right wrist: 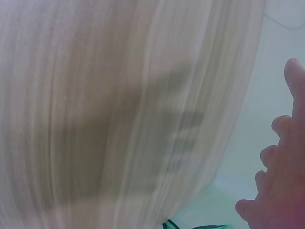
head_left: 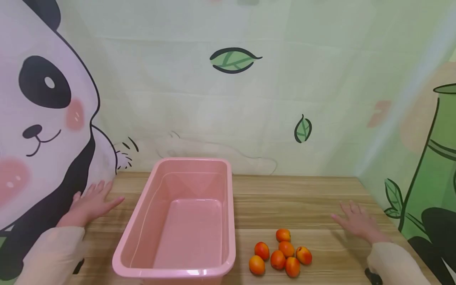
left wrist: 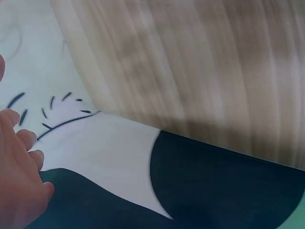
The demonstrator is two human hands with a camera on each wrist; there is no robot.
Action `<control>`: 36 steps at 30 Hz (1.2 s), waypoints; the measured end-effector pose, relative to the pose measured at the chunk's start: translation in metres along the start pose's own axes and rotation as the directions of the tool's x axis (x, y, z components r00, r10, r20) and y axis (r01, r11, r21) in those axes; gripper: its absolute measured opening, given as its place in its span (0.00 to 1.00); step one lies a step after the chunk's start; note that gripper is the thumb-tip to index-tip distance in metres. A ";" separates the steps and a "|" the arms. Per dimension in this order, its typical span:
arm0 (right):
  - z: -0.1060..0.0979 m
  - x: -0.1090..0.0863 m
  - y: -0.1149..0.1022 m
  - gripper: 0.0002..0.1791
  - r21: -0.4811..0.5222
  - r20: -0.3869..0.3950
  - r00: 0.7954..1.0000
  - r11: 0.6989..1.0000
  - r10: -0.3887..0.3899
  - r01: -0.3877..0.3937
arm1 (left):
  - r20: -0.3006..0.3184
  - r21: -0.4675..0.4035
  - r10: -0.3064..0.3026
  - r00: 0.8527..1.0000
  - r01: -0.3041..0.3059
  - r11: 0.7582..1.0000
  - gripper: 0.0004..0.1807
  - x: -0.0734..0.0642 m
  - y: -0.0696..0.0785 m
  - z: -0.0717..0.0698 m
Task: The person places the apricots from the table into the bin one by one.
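Note:
Left of a pink plastic basin [head_left: 229,206], my left hand [head_left: 94,204] is held out with its fingers spread and nothing in it. My right hand [head_left: 360,221] hovers above the table's right side, fingers spread too, casting a shadow on the wood in the right wrist view. Several small orange-red fruits, perhaps tomatoes [head_left: 278,259], lie in a loose group on the table between the basin and my right hand. No fruit shows inside the basin. Both wrist views catch only part of each hand, the left hand [left wrist: 19,176] and the right hand [right wrist: 281,167].
The wood-grain table [head_left: 303,198] ends at a cloth backdrop [head_left: 171,95] printed with leaves and green bamboo. A large printed panda [head_left: 46,118] fills the left side. The basin stands left of the table's middle, its far end close to the backdrop.

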State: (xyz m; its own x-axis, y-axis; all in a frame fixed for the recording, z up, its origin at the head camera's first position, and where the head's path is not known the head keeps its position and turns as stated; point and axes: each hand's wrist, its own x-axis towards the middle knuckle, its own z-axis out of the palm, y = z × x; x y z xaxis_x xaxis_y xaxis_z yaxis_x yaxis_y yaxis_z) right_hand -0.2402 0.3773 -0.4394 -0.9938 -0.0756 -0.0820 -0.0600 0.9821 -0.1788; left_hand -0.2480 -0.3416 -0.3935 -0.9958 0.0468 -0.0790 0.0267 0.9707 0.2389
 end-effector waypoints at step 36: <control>-0.023 -0.004 -0.066 0.42 0.034 -0.102 0.945 0.948 -0.310 0.315 | -0.062 -0.295 0.193 0.979 -0.202 0.934 0.34 0.003 0.094 -0.041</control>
State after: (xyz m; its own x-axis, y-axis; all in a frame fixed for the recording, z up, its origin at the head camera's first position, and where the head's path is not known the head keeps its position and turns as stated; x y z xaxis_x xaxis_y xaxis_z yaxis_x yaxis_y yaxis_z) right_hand -0.2343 0.3172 -0.4047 -0.9303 -0.3586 0.0776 -0.3667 0.9017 -0.2292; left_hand -0.2519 -0.2599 -0.3318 -0.9755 0.2183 0.0288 0.2006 0.8276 0.5242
